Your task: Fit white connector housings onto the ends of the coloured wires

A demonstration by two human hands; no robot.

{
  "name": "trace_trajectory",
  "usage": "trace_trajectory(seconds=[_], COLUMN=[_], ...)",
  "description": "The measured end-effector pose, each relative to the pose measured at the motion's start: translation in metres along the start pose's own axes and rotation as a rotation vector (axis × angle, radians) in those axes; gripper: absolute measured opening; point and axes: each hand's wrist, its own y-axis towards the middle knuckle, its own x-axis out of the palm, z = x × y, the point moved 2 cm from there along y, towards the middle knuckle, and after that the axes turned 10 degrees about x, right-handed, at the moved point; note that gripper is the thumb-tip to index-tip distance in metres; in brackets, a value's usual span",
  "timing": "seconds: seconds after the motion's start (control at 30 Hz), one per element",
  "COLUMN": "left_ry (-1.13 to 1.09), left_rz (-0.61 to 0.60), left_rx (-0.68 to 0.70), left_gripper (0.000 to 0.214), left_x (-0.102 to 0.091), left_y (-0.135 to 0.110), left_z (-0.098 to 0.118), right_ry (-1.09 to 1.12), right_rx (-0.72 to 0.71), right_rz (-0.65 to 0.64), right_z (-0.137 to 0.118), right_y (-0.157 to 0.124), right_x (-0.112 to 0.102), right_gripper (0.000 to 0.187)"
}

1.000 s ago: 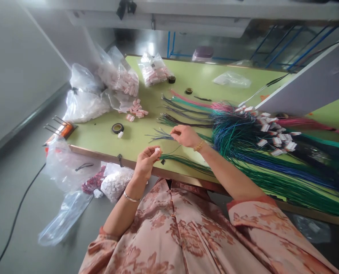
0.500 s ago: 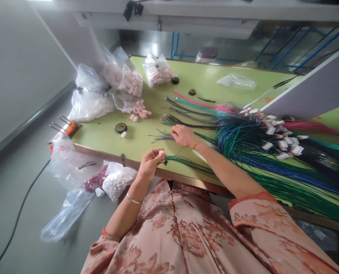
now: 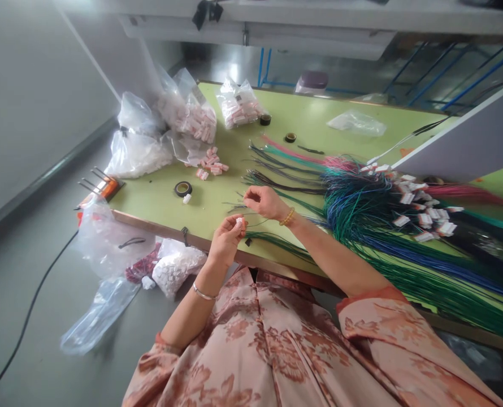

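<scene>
My left hand (image 3: 225, 240) is closed around a small white connector (image 3: 238, 223), held just above the near edge of the green table (image 3: 158, 200). My right hand (image 3: 264, 201) hovers a little farther in, its fingers pinched on a thin dark wire (image 3: 260, 222) that trails toward the connector. Bundles of green, blue, black and pink wires (image 3: 361, 215) fan out across the table to the right of both hands, with several white connectors (image 3: 421, 209) lying on top of them.
Clear bags of pink and white connectors (image 3: 183, 121) sit at the far left of the table, with loose pink pieces (image 3: 211, 165) and a tape roll (image 3: 183, 189) nearby. More bags (image 3: 150, 265) hang below the table edge. A grey panel (image 3: 467, 141) leans at the right.
My right hand has drawn a wire out of the fanned wire ends and come closer to my left hand. The left hand has stayed near the table edge with the connector.
</scene>
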Motion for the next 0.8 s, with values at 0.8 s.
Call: trace_trajectory(seconds=[0.8], left_ry=[-0.092], left_rz=[0.016], left_rx=[-0.110], left_gripper=[0.025], left_x=[0.015], left_y=[0.014], left_z=[-0.009], right_ry=[-0.213], right_rx=[-0.049], right_rz=[0.106], right_z=[0.001], right_y=[-0.057], right_x=[-0.004], right_gripper=[0.012])
